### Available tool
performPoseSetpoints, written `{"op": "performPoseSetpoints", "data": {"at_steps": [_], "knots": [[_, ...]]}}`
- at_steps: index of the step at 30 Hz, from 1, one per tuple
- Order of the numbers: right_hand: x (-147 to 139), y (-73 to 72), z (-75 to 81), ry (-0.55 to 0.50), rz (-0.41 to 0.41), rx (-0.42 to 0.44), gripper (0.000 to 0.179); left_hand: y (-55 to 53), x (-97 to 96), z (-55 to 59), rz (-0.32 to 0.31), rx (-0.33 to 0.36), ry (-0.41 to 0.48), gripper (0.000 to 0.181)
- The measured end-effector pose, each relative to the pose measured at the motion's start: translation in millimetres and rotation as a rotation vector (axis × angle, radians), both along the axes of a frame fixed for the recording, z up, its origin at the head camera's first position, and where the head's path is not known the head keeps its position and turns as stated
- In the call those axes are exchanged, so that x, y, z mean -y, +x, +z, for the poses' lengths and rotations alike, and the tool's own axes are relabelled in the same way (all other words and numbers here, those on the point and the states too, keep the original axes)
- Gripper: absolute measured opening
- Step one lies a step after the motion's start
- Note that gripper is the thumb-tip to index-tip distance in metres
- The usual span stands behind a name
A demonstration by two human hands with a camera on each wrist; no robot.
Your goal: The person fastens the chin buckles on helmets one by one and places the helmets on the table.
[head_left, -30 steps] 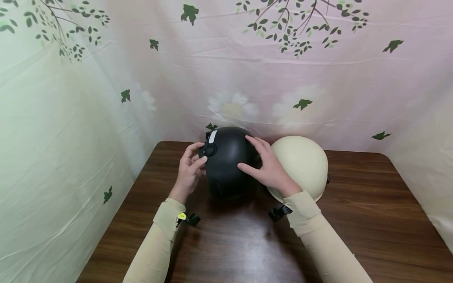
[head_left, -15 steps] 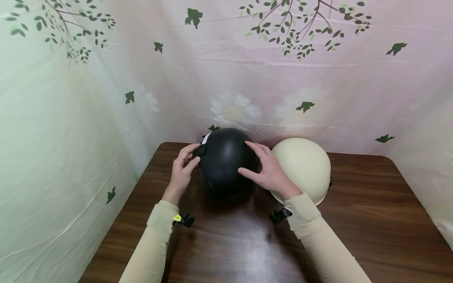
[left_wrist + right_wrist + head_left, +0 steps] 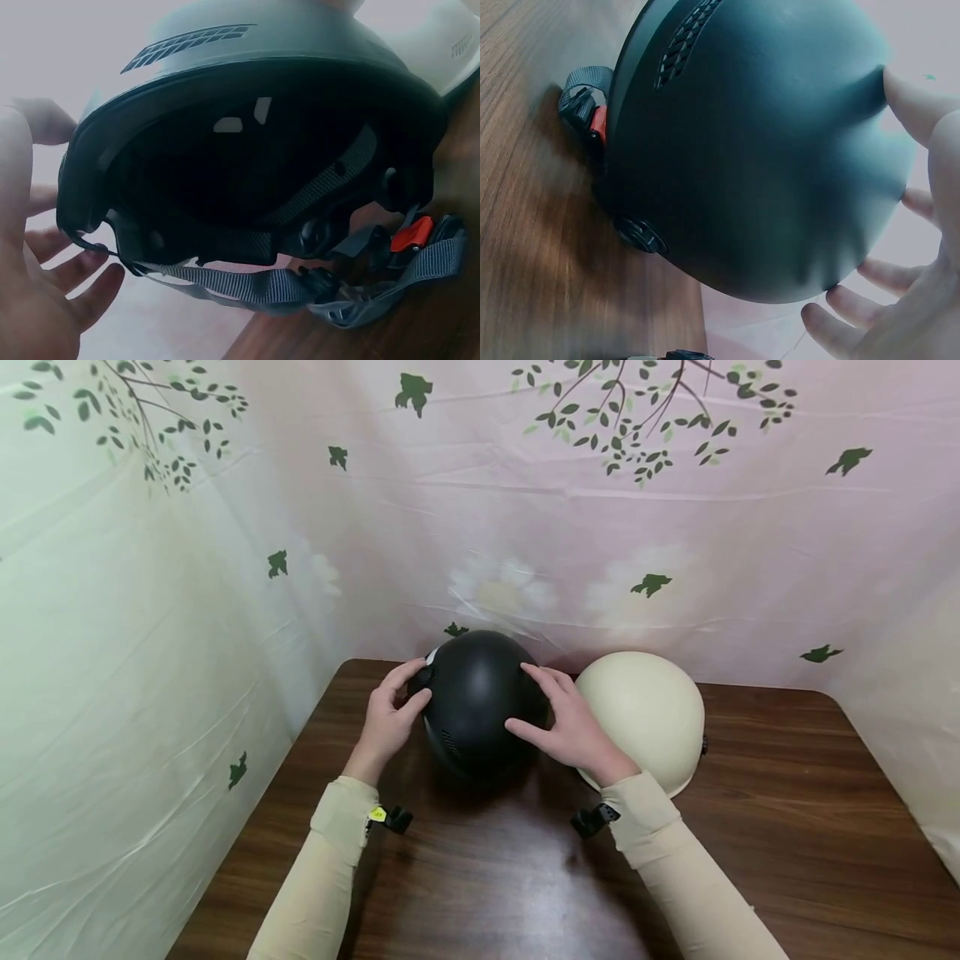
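A black helmet (image 3: 480, 702) leans tilted at the back of the table, its dome toward the head camera. My left hand (image 3: 386, 718) holds its left side, thumb in front and fingers behind the edge. Spread across the dome's right side, my right hand (image 3: 566, 718) grips it with thumb and fingertips. The dark inside of the helmet shows in the left wrist view, where a grey chin strap (image 3: 262, 289) with a red buckle piece (image 3: 411, 234) hangs down to the table. A round black knob (image 3: 640, 234) sits near the rim.
Right behind my right hand, a cream helmet (image 3: 648, 718) rests dome up on the brown wooden table (image 3: 780, 793). A printed cloth backdrop (image 3: 495, 527) rises close behind both helmets and along the sides.
The black helmet has turned, so its side disc and white patch have mostly gone out of sight at the left. My left hand has shifted slightly left with it; my right hand has barely moved.
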State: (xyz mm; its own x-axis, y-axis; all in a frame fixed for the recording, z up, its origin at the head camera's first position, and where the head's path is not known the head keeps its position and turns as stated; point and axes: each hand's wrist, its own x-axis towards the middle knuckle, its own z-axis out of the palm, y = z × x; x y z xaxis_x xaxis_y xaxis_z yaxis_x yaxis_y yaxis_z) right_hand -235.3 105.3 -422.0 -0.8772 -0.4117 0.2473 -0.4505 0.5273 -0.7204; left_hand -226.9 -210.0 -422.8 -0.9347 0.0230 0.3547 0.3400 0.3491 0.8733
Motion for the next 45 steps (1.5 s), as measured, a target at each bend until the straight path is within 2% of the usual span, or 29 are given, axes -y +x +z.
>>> {"op": "performPoseSetpoints", "data": {"at_steps": [4, 9, 14, 19, 24, 30, 37, 40, 45], "knots": [[0, -0.3, 1.3, 0.011, 0.006, 0.017, 0.092, -0.6, 0.0, 2.5, 0.012, 0.01, -0.032, 0.051], [2, -0.8, 5.9, 0.038, 0.015, 0.046, 0.094, -0.8, 2.6, 3.9, 0.04, 0.067, -0.08, 0.057], [6, -0.9, 8.5, 0.064, 0.026, 0.039, 0.095, -0.1, 6.2, -0.9, 0.04, 0.132, -0.131, 0.071], [11, -3.2, 5.2, 0.087, 0.009, 0.014, 0.096, 2.4, 7.4, -6.0, 0.042, 0.151, -0.124, 0.087], [12, -2.8, 3.0, 0.103, 0.001, 0.02, 0.097, 3.0, 6.7, -11.0, 0.059, 0.178, -0.12, 0.092], [8, 0.5, 2.3, 0.131, -0.019, 0.048, 0.096, -1.9, -1.4, -16.0, 0.023, 0.221, -0.161, 0.103], [7, 5.3, -10.4, 0.209, -0.029, 0.076, 0.087, -2.1, -21.4, -21.0, -0.011, 0.2, -0.358, 0.086], [7, 6.3, -11.2, 0.192, -0.037, 0.067, 0.087, 1.7, -28.8, -14.4, -0.004, 0.2, -0.423, 0.08], [7, 4.7, -10.1, 0.209, -0.024, 0.071, 0.087, 9.4, -45.3, 1.0, 0.006, 0.151, -0.623, 0.08]]}}
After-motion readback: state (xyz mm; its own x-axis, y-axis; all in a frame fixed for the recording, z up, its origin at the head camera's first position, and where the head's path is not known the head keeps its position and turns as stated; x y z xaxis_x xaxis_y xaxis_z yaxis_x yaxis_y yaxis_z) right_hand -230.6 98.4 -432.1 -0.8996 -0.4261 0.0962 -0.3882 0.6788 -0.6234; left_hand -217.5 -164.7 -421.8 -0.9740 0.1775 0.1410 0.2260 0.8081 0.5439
